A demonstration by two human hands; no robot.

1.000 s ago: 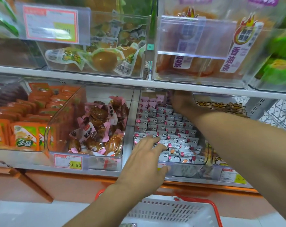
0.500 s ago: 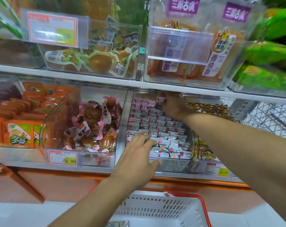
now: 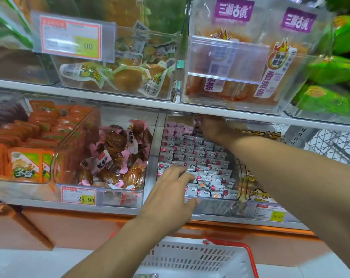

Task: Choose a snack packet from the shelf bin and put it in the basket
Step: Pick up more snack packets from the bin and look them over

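My left hand rests on the front edge of the clear plastic shelf bin, fingers spread loosely over the small white-and-pink snack packets filling it, gripping nothing. My right hand reaches to the bin's back edge under the white upper shelf, fingers closed around a pink packet. The white plastic basket with red handle sits below, near the lower shelf's front edge.

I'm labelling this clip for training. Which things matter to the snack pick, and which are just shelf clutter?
In the job: right hand, left hand, bin of small pink-and-white packets, basket.
Just there: brown snack bin, orange packets, price tag.
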